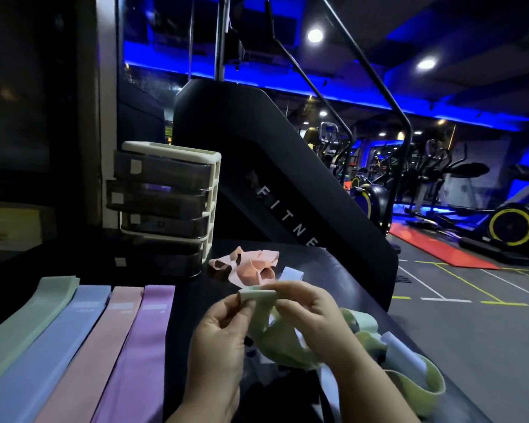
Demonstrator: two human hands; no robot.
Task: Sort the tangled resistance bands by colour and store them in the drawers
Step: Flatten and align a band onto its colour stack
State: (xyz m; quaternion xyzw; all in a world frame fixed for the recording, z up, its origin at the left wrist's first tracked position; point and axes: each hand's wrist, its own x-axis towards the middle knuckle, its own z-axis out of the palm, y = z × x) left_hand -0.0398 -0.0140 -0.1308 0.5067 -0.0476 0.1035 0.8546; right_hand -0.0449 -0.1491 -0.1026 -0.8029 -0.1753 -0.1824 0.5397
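Blue strip lighting and dim rows of exercise bikes [513,227] are seen behind a smooth black desk [333,270], beside which a red floor mat [440,254] is laid. At the desk's rear left a drawer unit [165,199] is set, made of a cream plastic frame and four stacked drawers of smoky, translucent plastic, each marked with a small pale label. Along the left edge four flat, matte bands are laid side by side, touching: a mint green band [28,325], a blue band [58,346], a pink band [104,346] and a purple band [138,346]. Just in front of the drawers a crumpled heap of pink bands [251,267] is found, with a pale blue loop [292,273] just beside it. A pale green band [275,340], soft and rubbery, is held up over the desk's near middle: its folded top edge is pinched between thumb and curled fingertips by the grip of the left hand [219,334], and the same edge is pinched just beside it by the grip of the right hand [310,312]. Its lower part is draped down into a twisted tangle [409,361] of yellow-green and whitish loops piled at the right.
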